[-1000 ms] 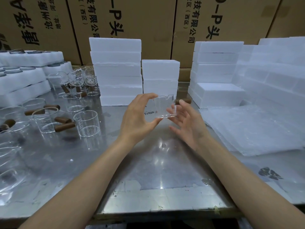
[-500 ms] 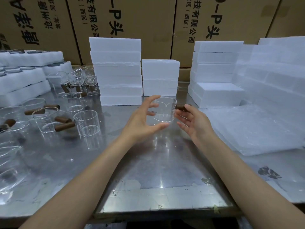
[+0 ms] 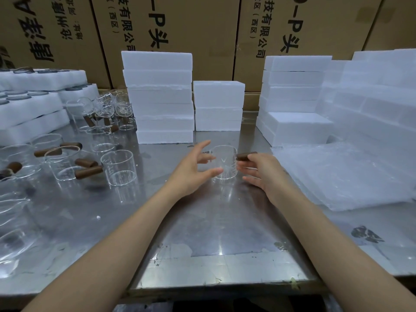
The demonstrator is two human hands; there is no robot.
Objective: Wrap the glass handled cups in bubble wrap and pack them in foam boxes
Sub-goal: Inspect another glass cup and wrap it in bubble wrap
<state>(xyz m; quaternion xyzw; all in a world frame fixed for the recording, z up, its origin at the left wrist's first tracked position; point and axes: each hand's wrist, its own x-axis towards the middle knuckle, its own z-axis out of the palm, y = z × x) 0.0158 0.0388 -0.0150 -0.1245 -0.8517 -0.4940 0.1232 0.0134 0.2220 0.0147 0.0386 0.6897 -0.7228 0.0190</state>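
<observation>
Glass is the material of the cup (image 3: 225, 164) that stands upright on the steel table (image 3: 202, 221), between the person's two hands. Its brown wooden handle (image 3: 246, 156) points to the right side of the cup. The left hand (image 3: 191, 170) is just beside the cup on its left, with fingers spread and relaxed; the thumb tip is at the lower wall of the cup, but it is not possible to tell if it really touches. The right hand (image 3: 265, 172) is on the right of the cup. Its upper fingers lie against the handle and seem to pinch it lightly, while the lower fingers are straight and free.

To the right of the cup, a pile of bubble wrap sheets (image 3: 342, 174) lies flat on the table. Behind the cup there are three stacks of white foam boxes (image 3: 159, 97), the middle stack (image 3: 218, 106) lower than the others, and more foam (image 3: 378, 93) is piled far right of the cup. To the left of the cup, well apart, many other glass cups (image 3: 118, 167) with wooden handles stand on the table, and beyond them are foam trays (image 3: 31, 109). Brown cardboard cartons (image 3: 191, 30) with printed characters make a wall behind the foam stacks.
</observation>
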